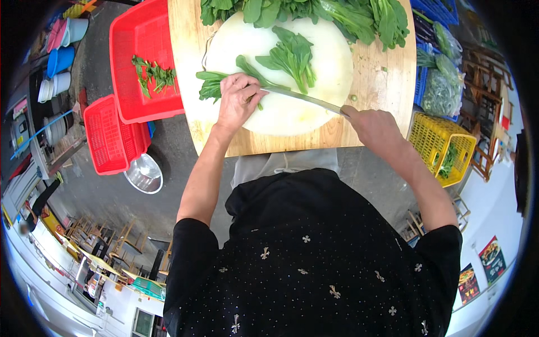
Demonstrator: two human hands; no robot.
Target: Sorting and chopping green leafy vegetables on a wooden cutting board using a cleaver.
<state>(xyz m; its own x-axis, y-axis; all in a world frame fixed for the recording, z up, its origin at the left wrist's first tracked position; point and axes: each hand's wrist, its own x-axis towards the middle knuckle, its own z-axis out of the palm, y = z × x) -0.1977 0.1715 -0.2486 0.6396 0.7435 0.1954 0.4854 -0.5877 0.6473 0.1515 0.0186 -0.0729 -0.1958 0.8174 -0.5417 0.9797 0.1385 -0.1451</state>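
My left hand [241, 100] is closed around a leafy green stalk [210, 86] on the left part of a round white cutting board [290, 116]. In my right hand [374, 126] is the handle of a knife; its long blade [305, 98] slants across the board, its far end at my left fingers. A loose leaf stalk [257, 72] lies just beyond my left hand. Farther right on the board rests a leafy green head [292, 57]. Bunches of the same greens [290, 10] are heaped along the far side.
The board sits on a wooden tabletop [379, 80]. To the left, a red plastic basket [143, 38] holds cut leaves [156, 77], with another red basket [111, 139] and a metal bowl [144, 173] below. A yellow crate [442, 145] and bagged vegetables [442, 90] stand at right.
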